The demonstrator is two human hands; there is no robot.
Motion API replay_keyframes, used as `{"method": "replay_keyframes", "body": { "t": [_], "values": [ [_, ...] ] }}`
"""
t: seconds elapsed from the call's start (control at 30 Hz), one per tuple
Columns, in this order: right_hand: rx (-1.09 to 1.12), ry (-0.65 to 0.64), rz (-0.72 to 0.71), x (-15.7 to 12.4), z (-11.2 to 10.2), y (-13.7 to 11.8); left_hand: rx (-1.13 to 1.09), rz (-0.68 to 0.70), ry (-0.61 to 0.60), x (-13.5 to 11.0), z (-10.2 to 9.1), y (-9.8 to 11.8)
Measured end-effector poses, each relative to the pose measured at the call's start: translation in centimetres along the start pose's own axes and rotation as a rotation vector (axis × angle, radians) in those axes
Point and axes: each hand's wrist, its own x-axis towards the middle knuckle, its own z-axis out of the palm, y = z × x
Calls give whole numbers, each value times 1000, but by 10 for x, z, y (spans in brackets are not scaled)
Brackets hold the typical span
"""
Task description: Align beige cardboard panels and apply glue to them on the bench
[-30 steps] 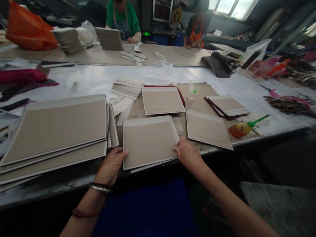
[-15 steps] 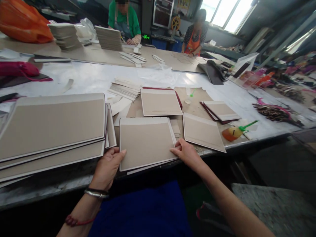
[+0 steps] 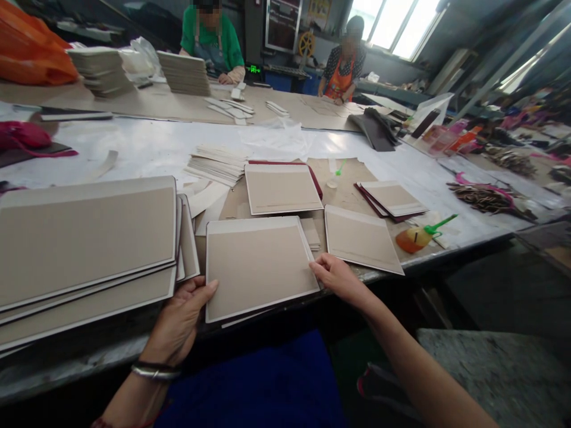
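Table (image 3: 147,148) edge: left hand (image 3: 178,321) and right hand (image 3: 339,278) hold board (image 3: 256,267) sides.

Daylight pours from blown-out windows (image 3: 392,24) far right, glaring on the white bench (image 3: 147,145) sheet; near foreground lies dim, edges bend outward, corners slightly soft

The left hand (image 3: 178,321) lies at 7 o'clock, back upward, fingers stretched out and loose, thumb pointing toward 2 o'clock; its forearm runs down toward 7 o'clock. The right hand (image 3: 336,276) sits near 5 o'clock, knuckles up, fingers lightly bent, forearm slanting off toward 4 o'clock
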Motion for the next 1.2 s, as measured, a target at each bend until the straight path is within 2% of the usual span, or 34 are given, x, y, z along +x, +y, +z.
{"method": "replay_keyframes", "body": {
  "t": [0.13,0.3,0.43,0.77,1.07,1.2],
  "values": [
    [123,-7,39,-6,-5,-5,12,-6,-50,-3,1,2],
    [344,-116,147,-18,-8,-11,30,16,-125,-3,1,0],
    [425,-176,164,-26,-9,-8,78,48,-153,-4,0,-4],
    [339,-58,40,-30,-1,9,219,47,-133,-3,10,-5],
    [271,-28,-2,-26,1,14,277,35,-106,1,7,-10],
    [248,-23,-19,-26,0,13,309,38,-142,4,5,-12]
  ]
}}
